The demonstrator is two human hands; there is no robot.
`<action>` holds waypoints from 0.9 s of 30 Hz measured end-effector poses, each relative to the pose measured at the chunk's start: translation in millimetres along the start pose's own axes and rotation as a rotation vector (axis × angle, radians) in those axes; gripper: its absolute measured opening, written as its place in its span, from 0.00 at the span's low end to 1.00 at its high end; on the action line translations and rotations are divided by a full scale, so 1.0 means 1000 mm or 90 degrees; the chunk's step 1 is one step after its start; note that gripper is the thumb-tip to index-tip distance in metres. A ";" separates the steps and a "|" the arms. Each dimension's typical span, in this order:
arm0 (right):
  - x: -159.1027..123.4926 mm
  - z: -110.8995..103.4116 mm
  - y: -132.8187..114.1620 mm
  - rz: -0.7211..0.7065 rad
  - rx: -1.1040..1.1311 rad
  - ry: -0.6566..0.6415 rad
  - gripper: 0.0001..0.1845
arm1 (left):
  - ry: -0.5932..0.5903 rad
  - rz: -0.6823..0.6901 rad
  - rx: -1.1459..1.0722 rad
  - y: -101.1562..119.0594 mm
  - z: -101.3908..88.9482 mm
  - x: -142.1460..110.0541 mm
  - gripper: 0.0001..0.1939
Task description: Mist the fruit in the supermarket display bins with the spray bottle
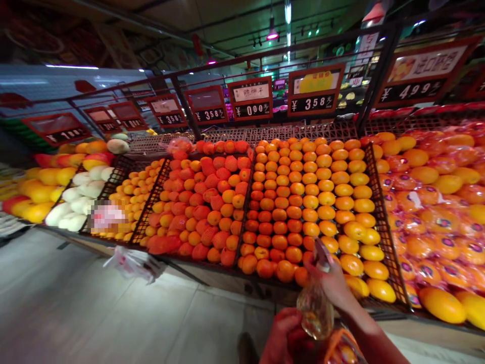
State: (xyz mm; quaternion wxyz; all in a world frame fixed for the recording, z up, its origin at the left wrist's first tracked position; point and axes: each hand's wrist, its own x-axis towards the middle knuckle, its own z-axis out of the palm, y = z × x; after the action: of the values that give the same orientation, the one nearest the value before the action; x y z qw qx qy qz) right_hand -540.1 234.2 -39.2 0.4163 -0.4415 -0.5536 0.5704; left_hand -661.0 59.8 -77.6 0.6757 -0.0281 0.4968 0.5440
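A sloping fruit display [379,212] of black crates carries rows of oranges [303,202]. Just before its front edge hangs a clear plastic bag [315,308], the right hand [331,280] pinching its twisted top in a clenched grip. The left hand [282,336] cups the bag's lower side, touching it.

Price signs read ¥358 [312,102], ¥000 [252,109] and ¥499 [414,91].

Left hand [280,333] cut off (bottom edge).
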 end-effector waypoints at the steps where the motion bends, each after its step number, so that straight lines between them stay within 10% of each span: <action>1: 0.001 0.012 -0.002 -0.007 0.006 -0.018 0.23 | 0.028 0.013 0.000 0.006 -0.003 -0.002 0.33; 9: 0.023 0.082 -0.041 -0.061 0.067 -0.093 0.39 | 0.024 0.052 -0.053 0.054 -0.024 -0.014 0.38; 13: 0.033 0.116 -0.057 -0.070 -0.005 -0.095 0.32 | 0.003 0.078 -0.070 0.084 -0.044 -0.017 0.38; 18: 0.045 0.179 -0.050 -0.082 -0.026 -0.109 0.49 | -0.016 0.116 -0.081 0.122 -0.093 -0.015 0.38; 27: 0.070 0.306 -0.032 -0.048 0.039 -0.179 0.39 | -0.029 0.115 -0.158 0.188 -0.183 -0.008 0.34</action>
State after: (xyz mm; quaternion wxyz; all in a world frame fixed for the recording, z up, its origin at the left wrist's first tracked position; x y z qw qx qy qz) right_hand -854.0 222.5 -10.8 0.3691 -0.3232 -0.6049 0.6272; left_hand -921.6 24.8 -70.1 0.6263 -0.0542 0.4104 0.6606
